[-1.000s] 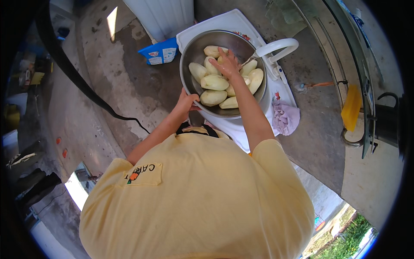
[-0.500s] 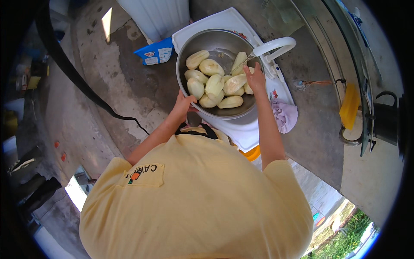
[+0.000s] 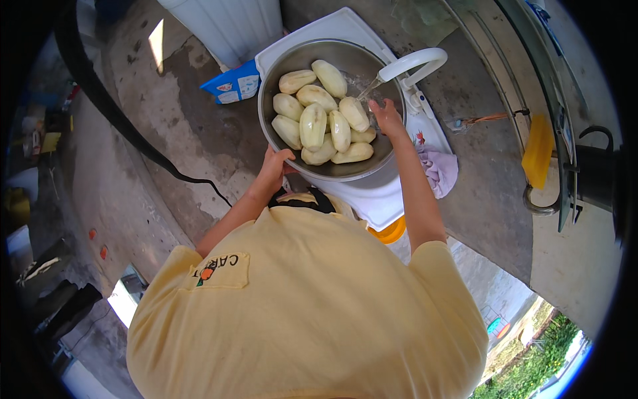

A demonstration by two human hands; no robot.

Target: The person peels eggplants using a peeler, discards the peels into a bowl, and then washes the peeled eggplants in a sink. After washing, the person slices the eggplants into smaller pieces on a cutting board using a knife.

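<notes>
The left hand grips the bowl; the right hand's contact is unclear.

Steel basin: one is standing at the clock's hub, 12 pointing away from the wearer.
Peeled vegetables: eleven are showing inside; they are overlapping, so hidden ones are going uncounted.
Hands: two; the left hand is showing between 7 and 8, the right hand at 3.
White faucet: one is arching at 2.
Blue packet: one is standing between 9 and 10.
White container: one is standing at 10.
Lilac cloth: one is lying at 4.
Orange vessel: one is partly showing at 5.
Red fragments: two are lying toward 8.
</notes>
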